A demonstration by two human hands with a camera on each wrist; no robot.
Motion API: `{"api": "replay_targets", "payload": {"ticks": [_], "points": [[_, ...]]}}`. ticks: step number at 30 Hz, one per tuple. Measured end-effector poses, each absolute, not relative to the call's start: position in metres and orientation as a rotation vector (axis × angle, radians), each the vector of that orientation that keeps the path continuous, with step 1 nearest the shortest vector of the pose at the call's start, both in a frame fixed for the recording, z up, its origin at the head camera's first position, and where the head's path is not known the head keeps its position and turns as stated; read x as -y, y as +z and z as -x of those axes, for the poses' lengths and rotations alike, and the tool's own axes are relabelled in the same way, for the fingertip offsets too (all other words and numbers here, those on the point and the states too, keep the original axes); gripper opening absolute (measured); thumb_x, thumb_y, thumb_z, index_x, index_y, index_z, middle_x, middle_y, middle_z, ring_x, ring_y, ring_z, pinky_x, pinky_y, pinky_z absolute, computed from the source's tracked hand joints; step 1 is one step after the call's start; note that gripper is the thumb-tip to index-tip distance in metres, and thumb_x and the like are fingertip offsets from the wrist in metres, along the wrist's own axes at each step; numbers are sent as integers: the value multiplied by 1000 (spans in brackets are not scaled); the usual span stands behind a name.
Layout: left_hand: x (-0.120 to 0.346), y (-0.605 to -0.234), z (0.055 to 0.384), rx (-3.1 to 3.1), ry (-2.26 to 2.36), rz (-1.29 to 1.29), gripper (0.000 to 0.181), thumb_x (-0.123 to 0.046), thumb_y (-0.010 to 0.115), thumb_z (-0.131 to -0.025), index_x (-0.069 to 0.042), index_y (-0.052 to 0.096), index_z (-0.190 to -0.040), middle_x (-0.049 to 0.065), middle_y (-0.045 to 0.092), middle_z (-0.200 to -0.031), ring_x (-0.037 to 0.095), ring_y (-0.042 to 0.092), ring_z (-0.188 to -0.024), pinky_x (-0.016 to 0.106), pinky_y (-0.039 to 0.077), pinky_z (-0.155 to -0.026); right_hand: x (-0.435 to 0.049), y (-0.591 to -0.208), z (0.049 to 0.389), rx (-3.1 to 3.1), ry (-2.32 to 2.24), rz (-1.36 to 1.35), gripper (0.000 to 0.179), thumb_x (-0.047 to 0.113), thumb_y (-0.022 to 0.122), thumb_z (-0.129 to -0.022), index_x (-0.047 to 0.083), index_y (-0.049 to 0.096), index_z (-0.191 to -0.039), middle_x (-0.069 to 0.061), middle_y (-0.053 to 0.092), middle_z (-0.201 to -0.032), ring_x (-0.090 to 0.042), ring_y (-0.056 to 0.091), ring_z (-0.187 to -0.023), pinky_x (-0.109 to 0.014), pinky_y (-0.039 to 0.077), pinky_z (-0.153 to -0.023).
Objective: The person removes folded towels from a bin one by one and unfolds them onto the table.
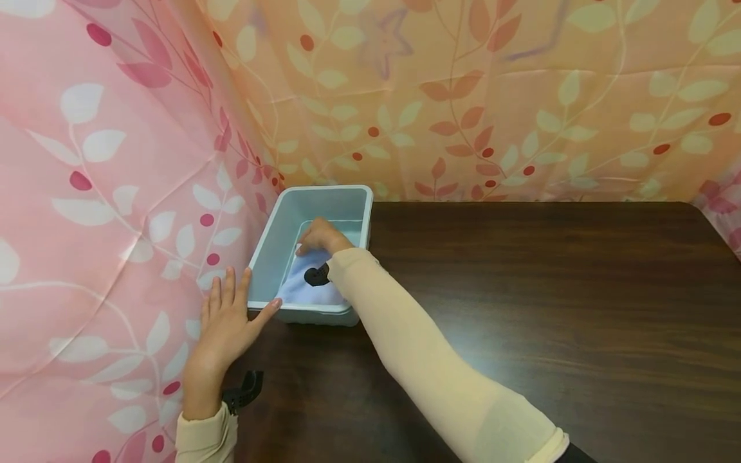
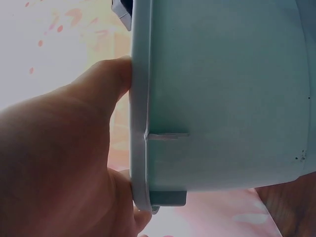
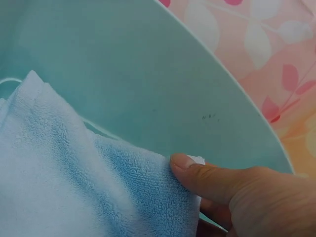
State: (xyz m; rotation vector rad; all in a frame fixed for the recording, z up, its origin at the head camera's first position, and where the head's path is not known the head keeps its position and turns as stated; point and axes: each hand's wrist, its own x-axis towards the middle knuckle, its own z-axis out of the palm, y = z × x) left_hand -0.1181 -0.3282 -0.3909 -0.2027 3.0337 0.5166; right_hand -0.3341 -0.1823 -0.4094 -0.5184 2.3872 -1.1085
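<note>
A light blue terry towel (image 1: 298,290) lies inside a pale blue-green plastic basin (image 1: 324,199) at the table's left. My right hand (image 1: 323,236) reaches down into the basin and pinches the towel's edge. In the right wrist view, the thumb of that right hand (image 3: 247,192) lies on top of the towel (image 3: 94,177) near a corner, while its other fingers are mostly hidden beneath. At the basin's near left corner, my left hand (image 1: 227,329) rests against the rim with its fingers straight and spread. The left wrist view shows its thumb touching the rim (image 2: 140,108).
Dark wooden table (image 1: 556,289) extends to the right of the basin. Pink floral cloth (image 1: 116,212) hangs close along the left side, and orange floral cloth (image 1: 521,109) hangs behind. A black strap device (image 1: 246,389) sits on the left wrist.
</note>
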Motion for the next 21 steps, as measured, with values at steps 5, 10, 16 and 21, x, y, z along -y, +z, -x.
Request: {"api": "replay_targets", "payload": {"ticks": [5, 10, 16, 21], "points": [[325, -389, 119, -3020, 514, 193, 97, -69, 43, -94, -12, 0, -160, 22, -15, -165, 52, -13, -150, 73, -3, -115, 180, -402, 331, -2494, -1011, 654, 25, 22, 77, -85, 15, 78, -109, -3, 72, -121, -18, 62, -118, -26, 49, -100], [323, -386, 121, -3005, 524, 191, 98, -69, 43, -94, -11, -1, -160, 22, -16, -165, 53, -14, -150, 73, -5, -115, 180, -387, 325, -2527, -1036, 758, 21, 20, 76, -86, 14, 79, -106, -1, 76, -112, -16, 65, -109, -22, 51, -90], [326, -384, 120, -3010, 504, 183, 98, -69, 42, -94, -9, 0, -160, 24, -15, -164, 54, -14, -149, 75, -4, -114, 180, -359, 318, -2470, -1150, 923, 19, 19, 77, -86, 13, 80, -104, -2, 78, -107, -12, 63, -93, -16, 45, -75], [326, -384, 119, -3004, 505, 176, 99, -70, 42, -94, -8, 0, -160, 25, -15, -164, 54, -14, -149, 74, -5, -115, 173, -340, 313, -2456, -1137, 1079, 21, 18, 76, -87, 10, 79, -107, -3, 78, -107, -12, 65, -96, -15, 46, -75]]}}
